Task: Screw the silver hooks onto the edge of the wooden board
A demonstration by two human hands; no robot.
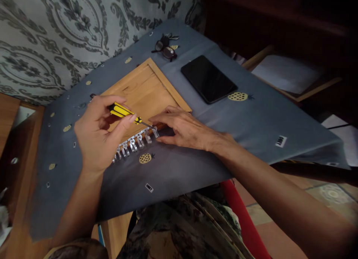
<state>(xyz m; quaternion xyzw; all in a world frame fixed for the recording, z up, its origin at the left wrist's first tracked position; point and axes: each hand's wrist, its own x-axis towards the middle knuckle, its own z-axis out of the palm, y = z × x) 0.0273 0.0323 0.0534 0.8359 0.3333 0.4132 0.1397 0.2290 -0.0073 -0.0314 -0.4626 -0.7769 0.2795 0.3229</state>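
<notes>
My left hand (97, 132) grips a yellow and black screwdriver (123, 110) by its handle. The shaft points right and down, its tip at a metal clip (155, 131) on the near edge of a framed wooden board (145, 91). Several such silver clips (132, 144) stand in a row along that edge. Around the rightmost clip, my right hand (184, 128) has its thumb below and its fingers above, resting at the board's edge. Whether its fingertips pinch the clip or something smaller I cannot make out.
A black tablet (208, 79) lies right of the board. Dark glasses (166, 50) and keys (171, 36) lie beyond it on the blue-grey tablecloth (251, 121). A patterned wall stands at the back left. An open drawer (291, 72) holds something pale at the right.
</notes>
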